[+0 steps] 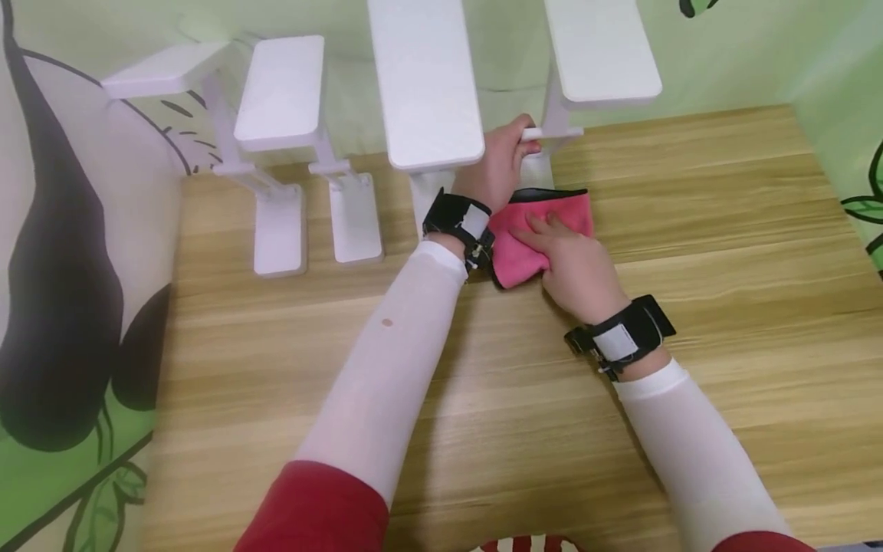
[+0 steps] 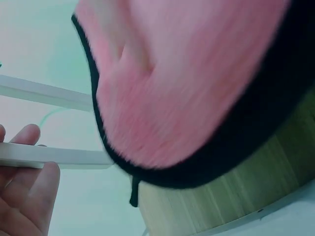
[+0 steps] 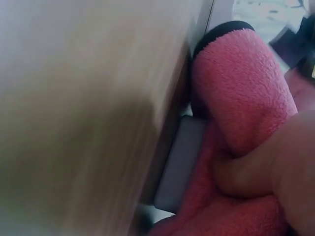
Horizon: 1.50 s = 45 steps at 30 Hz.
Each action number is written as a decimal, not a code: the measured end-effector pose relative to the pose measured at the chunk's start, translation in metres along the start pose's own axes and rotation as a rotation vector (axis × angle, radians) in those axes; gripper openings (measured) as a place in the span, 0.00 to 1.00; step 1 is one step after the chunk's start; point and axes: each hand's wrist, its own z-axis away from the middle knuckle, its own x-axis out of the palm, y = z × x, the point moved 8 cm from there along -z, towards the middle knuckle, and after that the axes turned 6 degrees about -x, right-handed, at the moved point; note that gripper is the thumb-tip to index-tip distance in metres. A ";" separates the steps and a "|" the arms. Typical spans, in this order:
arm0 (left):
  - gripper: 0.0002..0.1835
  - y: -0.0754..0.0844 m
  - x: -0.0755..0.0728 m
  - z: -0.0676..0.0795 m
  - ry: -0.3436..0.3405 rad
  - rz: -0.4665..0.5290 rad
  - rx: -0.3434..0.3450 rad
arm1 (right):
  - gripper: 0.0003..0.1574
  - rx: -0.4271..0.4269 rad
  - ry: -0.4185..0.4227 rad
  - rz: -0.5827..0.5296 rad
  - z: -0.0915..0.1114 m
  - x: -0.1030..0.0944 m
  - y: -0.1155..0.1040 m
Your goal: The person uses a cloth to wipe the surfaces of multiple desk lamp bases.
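Observation:
My left hand (image 1: 491, 167) grips the thin bar of the rightmost white folding stand (image 1: 607, 54), below its flat top plate. In the left wrist view, the fingers and thumb of that hand (image 2: 27, 194) pinch one of two parallel white bars (image 2: 74, 156). A fluffy pink cloth (image 1: 512, 257) with black edging lies over the low part of this stand. My right hand (image 1: 582, 272) holds the cloth there, fingers spread across its top. The right wrist view has the thumb pushed into the cloth (image 3: 241, 78), beside the stand's base (image 3: 179, 167).
Immediately left is another white stand (image 1: 428, 84) with a long plate, close over my left wrist. Two smaller white stands (image 1: 283, 92) (image 1: 165, 69) occupy the left back. All are on a wood-grain table (image 1: 724, 307), against a painted green wall (image 1: 731, 61).

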 end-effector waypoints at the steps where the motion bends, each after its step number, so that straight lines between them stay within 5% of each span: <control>1: 0.14 0.000 0.000 0.000 -0.003 0.002 -0.004 | 0.43 -0.008 -0.007 0.003 0.004 0.000 -0.002; 6: 0.14 0.001 -0.001 0.000 0.004 -0.003 0.005 | 0.42 -0.035 -0.021 -0.006 0.007 -0.002 -0.004; 18: 0.10 -0.003 0.003 0.002 -0.007 0.013 -0.033 | 0.35 0.009 0.019 -0.081 -0.050 -0.003 0.031; 32: 0.13 -0.002 -0.004 0.005 0.013 -0.033 0.001 | 0.39 -0.005 -0.058 -0.097 0.002 -0.010 -0.005; 45: 0.10 -0.002 -0.002 0.004 0.001 0.012 -0.012 | 0.33 -0.001 -0.045 0.023 -0.055 -0.004 0.020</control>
